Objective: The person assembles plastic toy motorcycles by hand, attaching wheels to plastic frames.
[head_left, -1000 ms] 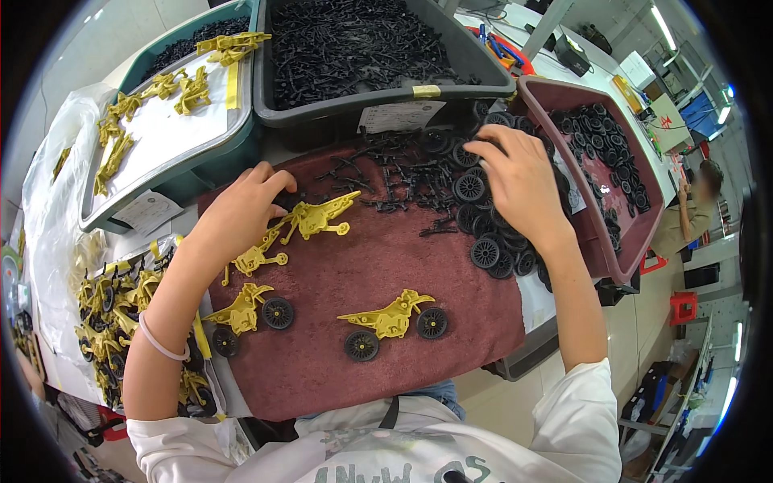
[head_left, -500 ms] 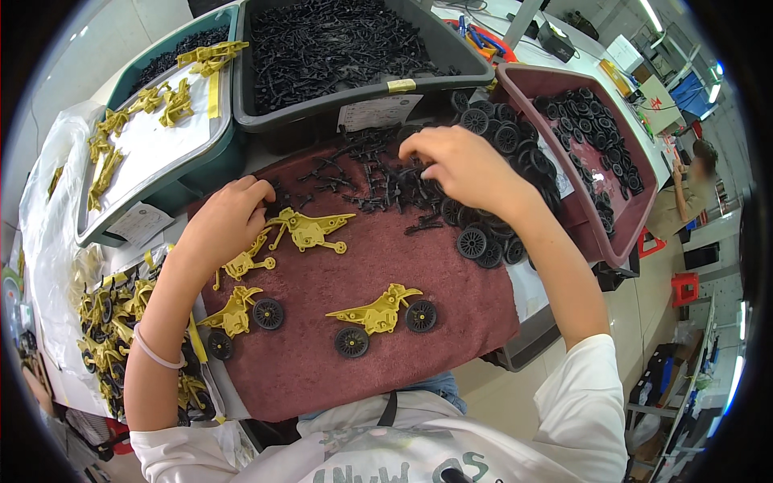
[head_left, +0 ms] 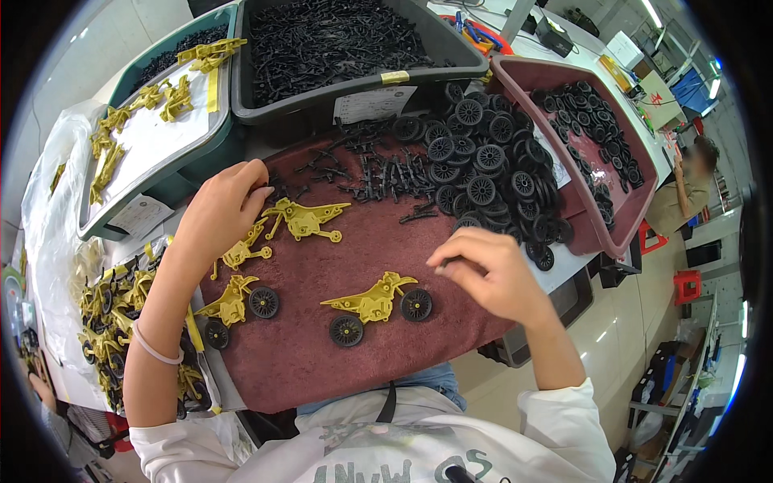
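Note:
My left hand (head_left: 228, 201) is at the far left of the maroon cloth (head_left: 322, 362), fingers curled in; whatever they may grip is hidden. Beside it lie a wheelless yellow toy motorcycle body (head_left: 304, 220) and a second one (head_left: 241, 253), partly behind the hand. My right hand (head_left: 493, 275) hovers over the cloth's right side, thumb and fingers pinched around a small dark piece I cannot make out. Left of it rests a yellow toy motorcycle (head_left: 372, 303) with two black wheels; another wheeled one (head_left: 229, 303) is near my left forearm. Loose small black parts (head_left: 386, 175) lie toward the back.
A heap of black wheels (head_left: 491, 161) fills the cloth's back right, against a maroon bin (head_left: 555, 185) with more wheels. Behind stands a grey bin (head_left: 322, 105) of black parts. Yellow bodies lie on a white-topped teal bin (head_left: 181, 173). Finished-looking motorcycles (head_left: 113, 338) crowd the left.
My right hand has come back from the small black parts, toward me and to the right, now pinched. My left hand has barely shifted.

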